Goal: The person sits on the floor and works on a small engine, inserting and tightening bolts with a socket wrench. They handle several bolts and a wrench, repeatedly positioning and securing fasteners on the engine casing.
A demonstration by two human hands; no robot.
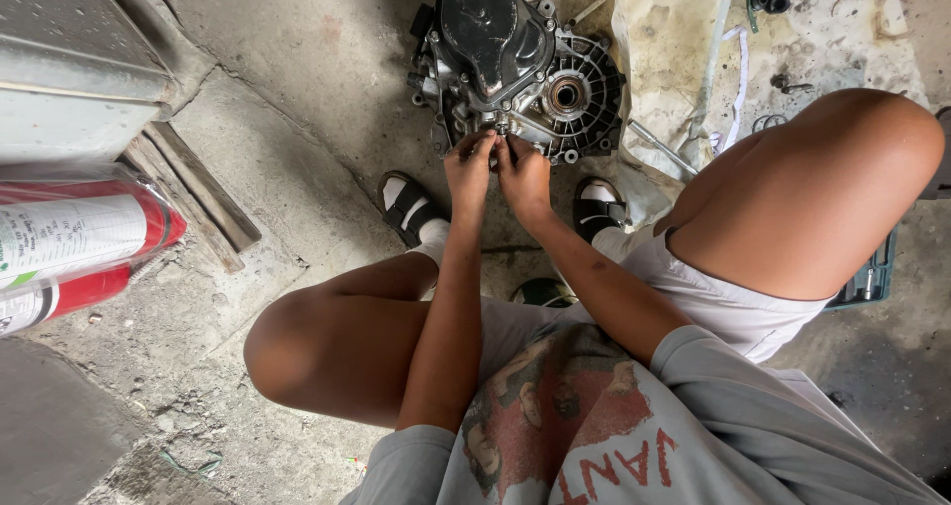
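Metal gearbox (515, 64), both hands (495, 168) pinching.

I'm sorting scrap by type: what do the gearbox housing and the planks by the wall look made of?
Gearbox housing: apparently cast metal, likely aluminium. It is dull grey, with ribs around a round opening, and is grimy; its upper cover is black and slightly glossy. Both hands, left hand and right hand, touch its lower edge.
Planks: weathered, unpainted wood, grey-brown with visible grain.
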